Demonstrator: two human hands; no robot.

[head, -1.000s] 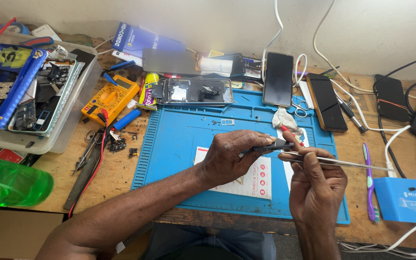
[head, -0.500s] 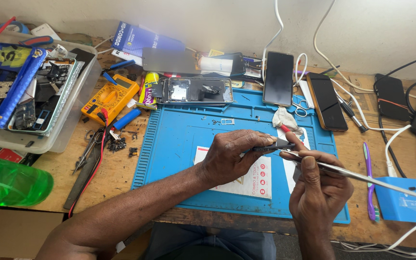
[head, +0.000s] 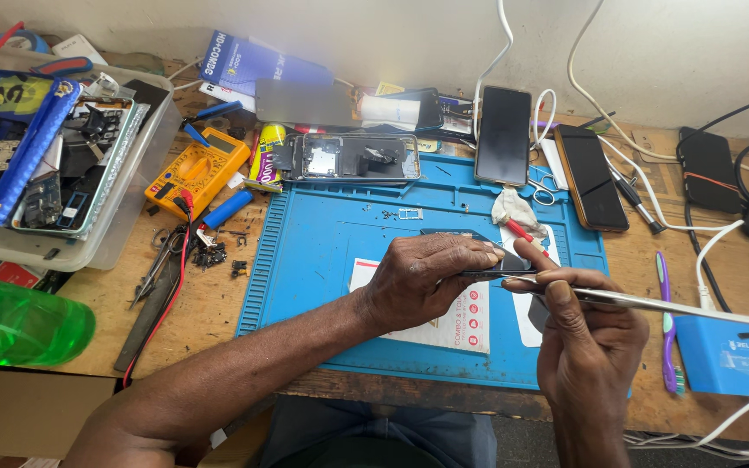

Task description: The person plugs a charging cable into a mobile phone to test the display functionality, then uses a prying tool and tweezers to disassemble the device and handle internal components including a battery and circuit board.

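At the lower centre of the frame, above the blue work mat (head: 322, 286), a small dark flat part (head: 494, 266) is pinched by the closed fingers of the left hand (head: 426, 282). Long metal tweezers (head: 652, 303) are gripped by the right hand (head: 587, 334), tips touching the part.

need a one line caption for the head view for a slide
Left hand holds a thin dark part over a blue mat while the right hand applies metal tweezers.
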